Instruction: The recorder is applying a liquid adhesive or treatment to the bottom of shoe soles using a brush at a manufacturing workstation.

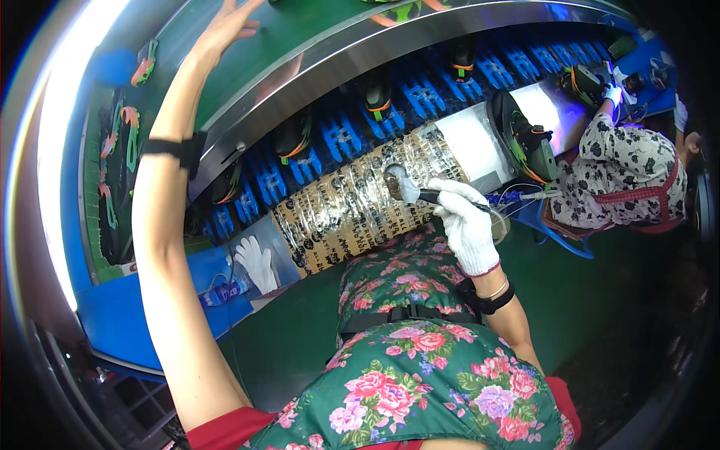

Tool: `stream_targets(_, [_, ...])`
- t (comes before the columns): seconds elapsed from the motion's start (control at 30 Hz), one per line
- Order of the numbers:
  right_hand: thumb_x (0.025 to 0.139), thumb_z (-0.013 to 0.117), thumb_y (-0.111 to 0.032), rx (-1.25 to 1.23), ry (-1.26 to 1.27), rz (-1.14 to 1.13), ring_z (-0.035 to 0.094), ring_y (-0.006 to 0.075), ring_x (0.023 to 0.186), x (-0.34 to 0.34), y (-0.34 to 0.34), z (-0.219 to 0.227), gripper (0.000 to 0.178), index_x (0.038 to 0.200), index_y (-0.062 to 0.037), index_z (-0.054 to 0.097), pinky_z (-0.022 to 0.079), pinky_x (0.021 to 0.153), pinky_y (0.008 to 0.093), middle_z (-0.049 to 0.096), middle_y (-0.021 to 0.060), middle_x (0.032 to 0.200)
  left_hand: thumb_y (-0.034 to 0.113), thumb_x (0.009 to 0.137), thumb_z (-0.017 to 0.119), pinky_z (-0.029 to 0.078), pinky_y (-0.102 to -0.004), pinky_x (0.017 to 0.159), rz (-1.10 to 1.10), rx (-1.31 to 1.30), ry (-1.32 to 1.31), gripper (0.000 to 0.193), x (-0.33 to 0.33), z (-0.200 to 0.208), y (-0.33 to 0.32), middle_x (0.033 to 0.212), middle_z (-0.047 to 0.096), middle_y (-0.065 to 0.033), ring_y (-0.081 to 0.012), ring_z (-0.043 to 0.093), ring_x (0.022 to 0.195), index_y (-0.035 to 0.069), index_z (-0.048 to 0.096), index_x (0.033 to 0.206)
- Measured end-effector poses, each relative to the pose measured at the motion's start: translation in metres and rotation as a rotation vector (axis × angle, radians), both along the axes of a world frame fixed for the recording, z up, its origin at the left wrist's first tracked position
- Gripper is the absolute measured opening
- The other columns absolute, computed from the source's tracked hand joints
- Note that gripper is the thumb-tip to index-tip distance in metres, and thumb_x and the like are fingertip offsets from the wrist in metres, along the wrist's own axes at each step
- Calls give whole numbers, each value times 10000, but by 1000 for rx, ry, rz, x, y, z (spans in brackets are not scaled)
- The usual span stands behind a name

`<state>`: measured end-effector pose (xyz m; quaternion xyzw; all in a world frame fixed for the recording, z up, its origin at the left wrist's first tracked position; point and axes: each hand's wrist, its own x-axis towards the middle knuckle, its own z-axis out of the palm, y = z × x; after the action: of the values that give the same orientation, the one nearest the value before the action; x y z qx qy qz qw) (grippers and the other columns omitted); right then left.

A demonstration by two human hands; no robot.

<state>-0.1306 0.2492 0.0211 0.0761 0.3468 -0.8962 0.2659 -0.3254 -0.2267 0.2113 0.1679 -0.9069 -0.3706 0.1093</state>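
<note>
Black-handled brush gripped in gloved right hand, tip over tape-covered cardboard. Bare left hand empty, fingers spread over green belt. Apparently a reaching step, probably calling next for a narrower left grasp.

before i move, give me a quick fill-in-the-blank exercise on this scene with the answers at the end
1. The wearer holds a dark-handled tool in the ____ hand.
2. The surface seen behind the bare left hand is coloured ____.
3. The loose glove is ____ in colour.
4. The wearer's green apron is printed with ____.

Missing words: right; green; white; flowers
</note>
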Motion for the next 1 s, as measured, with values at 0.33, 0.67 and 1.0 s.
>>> stream_targets(0.33, [957,699,35,53,-43,-71,772,202,968,5,35,-14,272,1213,89,771,628,822,290,804,204,1201,350,1061,767,576,-322,1028,-179,-33,-67,392,12,-15,-36,1236,704,-87,-179,698,1144,62,693,1315])
stream_targets(0.67, [984,672,36,-42,-141,64,725,154,908,-16,32,3,284,1257,74,742,603,792,262,783,195,1234,66,999,706,452,-406,1180,374,393,589,259,317,-65,141,1392,614,-188,-257,588,1357,23,688,1254])
stream_targets(1.0, [1004,657,33,-76,-191,199,698,165,966,-21,4,40,286,1288,16,669,616,783,258,719,179,1284,38,897,683,639,-384,906,494,1323,310,517,299,-129,166,1205,737,-128,-236,758,1012,16,590,1404])
